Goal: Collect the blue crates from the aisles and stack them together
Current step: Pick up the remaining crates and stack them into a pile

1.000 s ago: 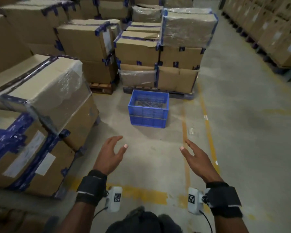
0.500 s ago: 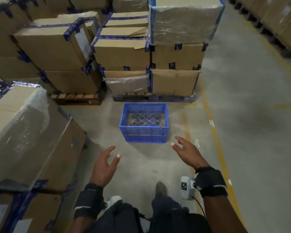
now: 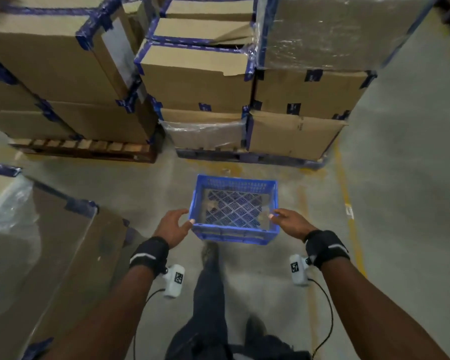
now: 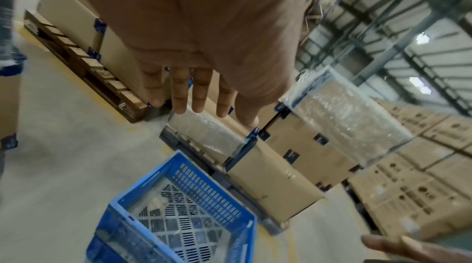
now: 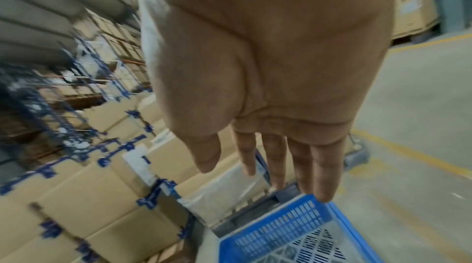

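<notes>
We see one blue crate (image 3: 235,211) standing upright on the concrete floor (image 3: 400,203), just in front of a pallet (image 3: 247,158) stacked with taped cardboard boxes (image 3: 195,79). Its perforated bottom shows through the open top. Our left hand (image 3: 172,228) is at the crate's near left corner, fingers spread and straight, thumb tip close to the rim; we cannot tell whether it touches. Our right hand (image 3: 291,223) is at the near right corner, likewise spread, fingertips over the rim. Both wrist views show straight, parted fingers (image 4: 180,93) holding nothing, with the crate below them. A second wooden pallet (image 3: 86,149) of boxes stands to the left, and a wrapped box (image 3: 37,242) is near our left arm. A yellow line (image 3: 348,203) runs along the floor on the right.
</notes>
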Tool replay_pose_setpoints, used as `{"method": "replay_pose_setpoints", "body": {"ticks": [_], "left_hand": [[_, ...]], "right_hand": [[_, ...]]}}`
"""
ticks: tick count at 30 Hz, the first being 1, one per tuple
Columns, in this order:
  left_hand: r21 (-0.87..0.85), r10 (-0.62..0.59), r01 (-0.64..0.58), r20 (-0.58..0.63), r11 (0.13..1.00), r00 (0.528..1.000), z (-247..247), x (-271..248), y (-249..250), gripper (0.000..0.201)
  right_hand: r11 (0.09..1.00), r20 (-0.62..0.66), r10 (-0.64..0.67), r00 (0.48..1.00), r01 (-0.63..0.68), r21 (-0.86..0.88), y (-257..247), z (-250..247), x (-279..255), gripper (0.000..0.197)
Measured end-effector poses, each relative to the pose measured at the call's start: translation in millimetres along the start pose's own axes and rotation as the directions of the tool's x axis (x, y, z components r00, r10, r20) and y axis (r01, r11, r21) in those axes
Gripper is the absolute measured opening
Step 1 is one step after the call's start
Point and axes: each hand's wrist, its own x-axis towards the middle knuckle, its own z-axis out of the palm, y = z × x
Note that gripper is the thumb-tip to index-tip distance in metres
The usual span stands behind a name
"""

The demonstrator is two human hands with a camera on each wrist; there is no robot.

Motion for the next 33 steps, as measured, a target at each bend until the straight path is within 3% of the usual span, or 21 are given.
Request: {"method": "replay_pose_setpoints", "body": {"ticks": [6,10,14,19,25,29,31,33], "left_hand": [[0.109,-0.095,0.080,0.142,0.991,0.985,-15.3,180.1,-29.0,0.049],[0.134,-0.164,0.141,0.176,0.981,0.971,-0.6,269.7,-47.8,0.048],[0.124,-0.245,0.224,0.201,0.967,0.948,33.1,337.4,-67.9,0.048],[0.107,-0.376,0.361,0.209,0.926,0.903,98.2,393.6,-115.0,0.048],[0.180,-0.447,0.420,0.148,0.889,0.882,169.5,434.6,-174.9,0.060],[0.103,-0.522,0.512,0.178,0.853,0.834,204.9,455.8,-205.2,0.068],[0.019,-0.565,0.575,0.218,0.818,0.796,217.4,467.0,-215.5,0.081],[-0.068,-0.599,0.627,0.235,0.776,0.766,223.6,472.3,-218.9,0.093]], "right_hand": [[0.974,-0.090,0.215,0.972,-0.207,0.093,7.0,-20.9,134.2,0.050],[0.932,-0.126,0.339,0.932,-0.314,0.181,24.2,-19.3,201.1,0.046],[0.855,-0.078,0.444,0.893,-0.396,0.335,62.8,-4.9,270.5,0.046],[0.821,-0.026,0.490,0.871,-0.451,0.350,122.2,22.6,351.9,0.045],[0.811,-0.139,0.556,0.819,-0.498,0.306,203.1,66.6,425.3,0.067],[0.825,-0.262,0.493,0.829,-0.351,0.443,242.4,92.8,453.3,0.058],[0.777,-0.289,0.540,0.791,-0.336,0.532,253.1,94.6,464.0,0.057],[0.644,-0.191,0.603,0.775,-0.330,0.690,263.4,93.2,471.9,0.079]]}}
